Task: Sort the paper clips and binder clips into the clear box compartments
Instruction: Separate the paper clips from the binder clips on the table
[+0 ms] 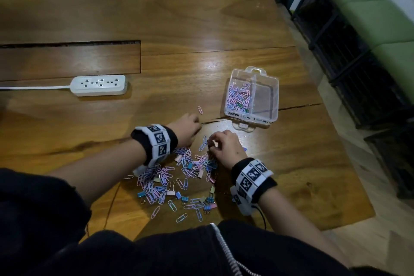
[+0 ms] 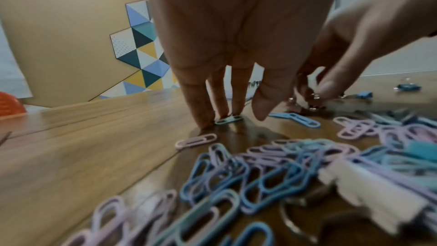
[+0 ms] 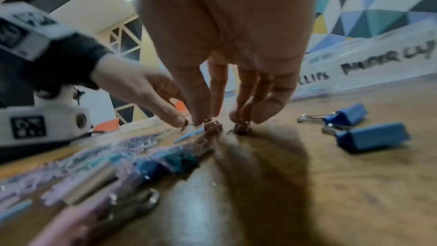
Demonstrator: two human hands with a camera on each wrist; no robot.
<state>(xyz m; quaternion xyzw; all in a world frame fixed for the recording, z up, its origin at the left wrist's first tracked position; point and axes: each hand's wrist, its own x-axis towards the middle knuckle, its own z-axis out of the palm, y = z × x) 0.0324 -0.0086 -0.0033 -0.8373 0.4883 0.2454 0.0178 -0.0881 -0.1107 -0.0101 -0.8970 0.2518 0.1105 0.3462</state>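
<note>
A heap of paper clips (image 1: 161,177) and binder clips (image 1: 184,199) lies on the tabletop (image 1: 201,29), near the clear box (image 1: 252,96). The left hand (image 1: 186,129) presses straight fingers (image 2: 222,98) on one clip; the right hand (image 1: 226,147) pinches small clips.

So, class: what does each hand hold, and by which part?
Left hand presses a pale green paper clip flat under fingertips. Right hand: cannot tell.

An office or lounge: wooden table (image 1: 201,18) with power strip (image 1: 99,85), geometric wall panels (image 2: 141,51), green bench (image 1: 376,13).
</note>
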